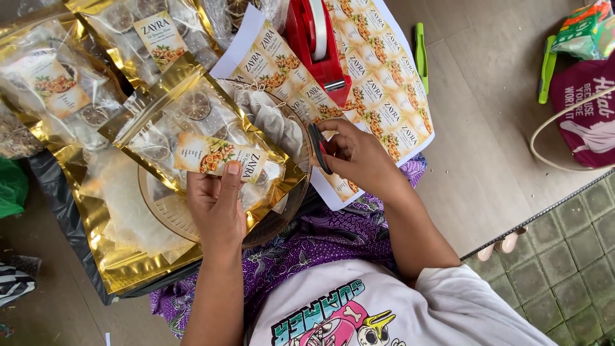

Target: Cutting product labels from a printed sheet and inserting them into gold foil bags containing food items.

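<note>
Gold foil edges frame the clear pouch (pixel 198 138) we hold up over the round woven tray (pixel 282 211) in our lap. Our left hand (pixel 218 205) grips it from below, thumb pressed on the floral label (pixel 218 157) on its clear front, through which dried citrus slices and pale tea bags show. Our right hand (pixel 359 157) is closed around dark-handled scissors (pixel 318 147), held just right of the pouch, over the near edge of the label sheet (pixel 378 96).

To do this step well, we judge the thumb should smooth the label flat from the middle outward, keeping it level with the pouch edges, while the scissors stay pointed away from the foil.

Beyond the tray, a red tape dispenser (pixel 317 45) rests on the printed sheet. More filled gold pouches (pixel 77 83) crowd the left side of the floor, and a green-handled tool (pixel 421 54) lies past the sheet's right edge. A maroon bag (pixel 592 115) sits far right.
</note>
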